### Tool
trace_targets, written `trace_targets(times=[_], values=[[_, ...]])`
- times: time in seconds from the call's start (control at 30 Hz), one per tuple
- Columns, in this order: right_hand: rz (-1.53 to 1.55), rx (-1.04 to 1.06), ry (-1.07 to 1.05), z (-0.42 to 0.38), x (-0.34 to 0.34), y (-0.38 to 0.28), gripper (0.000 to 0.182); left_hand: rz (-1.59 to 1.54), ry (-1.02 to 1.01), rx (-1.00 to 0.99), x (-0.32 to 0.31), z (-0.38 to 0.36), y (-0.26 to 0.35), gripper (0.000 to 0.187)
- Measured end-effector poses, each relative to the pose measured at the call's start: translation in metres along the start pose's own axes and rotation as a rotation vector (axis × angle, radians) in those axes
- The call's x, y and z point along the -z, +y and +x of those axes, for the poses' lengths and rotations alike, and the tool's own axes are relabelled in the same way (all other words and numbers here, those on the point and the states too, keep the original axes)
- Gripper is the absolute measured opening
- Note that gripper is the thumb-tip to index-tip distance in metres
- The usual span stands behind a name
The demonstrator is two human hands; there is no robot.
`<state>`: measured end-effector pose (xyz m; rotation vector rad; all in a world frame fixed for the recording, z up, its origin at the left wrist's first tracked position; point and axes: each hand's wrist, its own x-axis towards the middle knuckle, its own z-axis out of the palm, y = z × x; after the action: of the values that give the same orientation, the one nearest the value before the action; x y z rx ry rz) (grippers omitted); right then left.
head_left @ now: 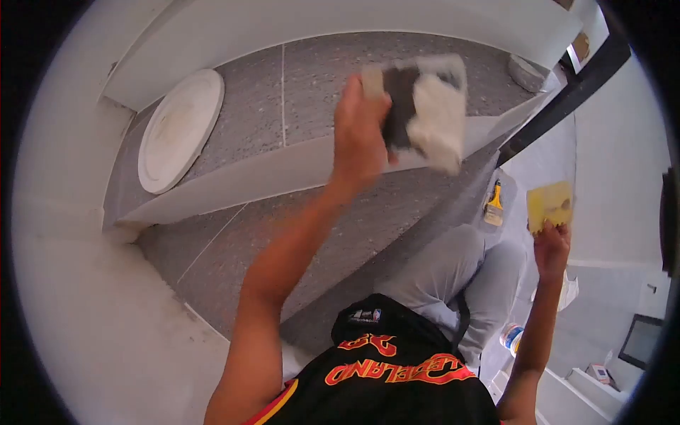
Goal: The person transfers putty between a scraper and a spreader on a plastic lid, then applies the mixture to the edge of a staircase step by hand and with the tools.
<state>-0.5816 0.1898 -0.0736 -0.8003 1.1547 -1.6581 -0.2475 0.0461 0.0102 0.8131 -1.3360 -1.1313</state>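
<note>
Left hand (363, 127) is gripping a paste-laden trowel (402, 106) over speckled gray steps (312, 88), while the right hand (551, 248) is holding up a yellow notched spreader (547, 204), a yellow-handled paintbrush (494, 205) lying nearby.

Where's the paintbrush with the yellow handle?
In the head view, right of the middle, the paintbrush lies just past the person's knees, a little left of the yellow scraper held in the right hand.
</note>
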Motion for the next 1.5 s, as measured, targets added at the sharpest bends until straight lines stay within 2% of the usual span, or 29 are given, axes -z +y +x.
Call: trace_targets(times=[0.07,0.17,0.2,0.27,0.33,0.4,0.47,0.5,0.57,0.63,0.67,0.7,0.77,0.9,0.97,1.0,1.07,1.13,1.17,1.23,1.33,1.4,1.43,1.5], values=[[0.124,-0.035,-0.060,-0.009,-0.010,0.007,0.037,-0.067,-0.035,-0.078,0.004,-0.033,-0.016,0.030],[0.162,-0.097,-0.136,-0.019,-0.013,0.017,0.039,0.051,-0.060,0.341,0.003,-0.095,-0.024,0.030],[0.165,-0.128,-0.130,-0.025,-0.011,0.023,0.040,0.068,-0.047,0.353,0.007,-0.107,-0.031,0.030],[0.194,-0.131,-0.125,-0.033,-0.005,0.038,0.039,-0.041,-0.135,0.568,0.018,-0.124,-0.052,0.039],[0.134,-0.142,-0.038,-0.038,0.002,0.050,0.037,-0.058,-0.064,0.580,0.033,-0.139,-0.092,0.039],[0.102,-0.165,-0.057,-0.043,0.012,0.056,0.036,-0.080,0.014,0.602,0.047,-0.158,-0.137,0.039],[0.078,-0.178,-0.076,-0.045,0.011,0.056,0.035,0.139,-0.006,0.216,0.057,-0.162,-0.172,0.035],[0.046,-0.166,-0.089,-0.049,0.001,0.052,0.034,0.139,-0.003,0.215,0.060,-0.157,-0.160,0.035],[0.014,-0.153,-0.097,-0.056,-0.004,0.051,0.034,0.048,-0.151,0.638,0.059,-0.143,-0.117,0.034],[-0.261,-0.132,-0.113,-0.058,-0.004,0.049,0.032,0.007,-0.141,0.681,0.060,-0.140,-0.114,0.034],[-0.266,-0.126,-0.114,-0.059,-0.005,0.047,0.032,-0.032,-0.131,0.723,0.060,-0.137,-0.113,0.035],[-0.329,-0.121,-0.093,-0.060,-0.010,0.045,0.032,-0.040,-0.131,0.719,0.063,-0.136,-0.124,0.035],[-0.408,-0.127,-0.065,-0.061,-0.021,0.040,0.032,-0.174,-0.207,0.479,0.070,-0.141,-0.161,0.034],[-0.667,-0.159,-0.052,-0.057,-0.045,0.032,0.029,-0.139,-0.173,0.496,0.076,-0.149,-0.189,0.038],[-0.757,-0.163,-0.057,-0.052,-0.062,0.026,0.027,-0.122,-0.272,0.465,0.076,-0.146,-0.171,0.042],[-0.775,-0.195,-0.140,-0.046,-0.075,0.019,0.025,-0.142,-0.251,0.466,0.077,-0.141,-0.159,0.042],[-0.798,-0.231,-0.238,-0.038,-0.089,0.017,0.023,0.005,-0.407,0.540,0.083,-0.130,-0.138,0.046],[-0.853,-0.201,-0.266,-0.034,-0.095,0.022,0.022,-0.003,-0.356,0.522,0.080,-0.139,-0.161,0.047],[-0.894,-0.160,-0.354,-0.032,-0.104,0.021,0.023,-0.003,-0.322,0.504,0.077,-0.146,-0.174,0.048],[-0.893,-0.174,-0.362,-0.034,-0.113,0.024,0.022,0.073,-0.316,0.479,0.074,-0.145,-0.172,0.048],[-0.854,-0.189,-0.402,-0.036,-0.089,0.038,0.020,0.159,-0.312,0.458,0.077,-0.150,-0.170,0.049],[-0.895,-0.060,-0.378,-0.033,-0.065,0.048,0.021,0.175,-0.293,0.443,0.079,-0.146,-0.170,0.049],[-0.903,-0.258,-0.487,-0.025,-0.067,0.034,0.027,0.075,-0.331,0.456,0.082,-0.144,-0.168,0.050],[-0.902,-0.221,-0.490,-0.023,-0.058,0.039,0.028,-0.019,-0.358,0.481,0.085,-0.143,-0.158,0.051]])
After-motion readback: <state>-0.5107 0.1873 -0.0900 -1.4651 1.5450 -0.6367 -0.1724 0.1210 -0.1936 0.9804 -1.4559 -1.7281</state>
